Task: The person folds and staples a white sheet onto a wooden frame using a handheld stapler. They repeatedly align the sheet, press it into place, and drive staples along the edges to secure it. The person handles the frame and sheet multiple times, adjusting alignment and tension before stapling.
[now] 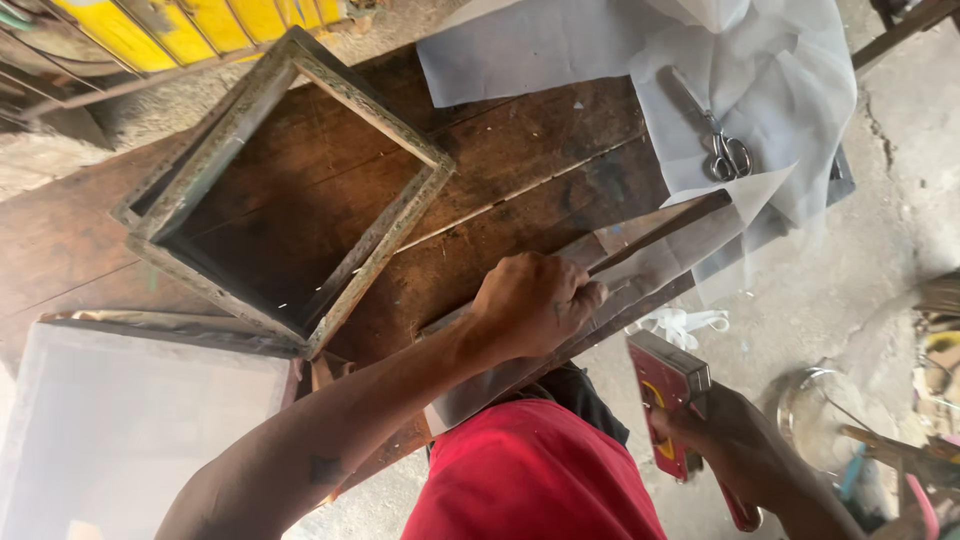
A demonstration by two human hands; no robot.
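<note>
My left hand [530,305] presses down on a wooden frame [660,232] covered with sheer white mesh fabric [650,265] at the table's near edge, fingers pinching the fabric against the frame bar. My right hand [730,435] grips a red staple gun [662,395], held off the table edge just right of the frame and below it. A bare, worn wooden frame [390,225] lies open on the brown wooden table [500,160] to the left.
Metal scissors [715,135] rest on a loose sheet of white mesh [780,80] at the far right. A mesh-covered screen [130,420] lies at the lower left. Yellow slats [190,25] stand at the top left. Clutter and a metal bowl [810,410] sit on the concrete floor right.
</note>
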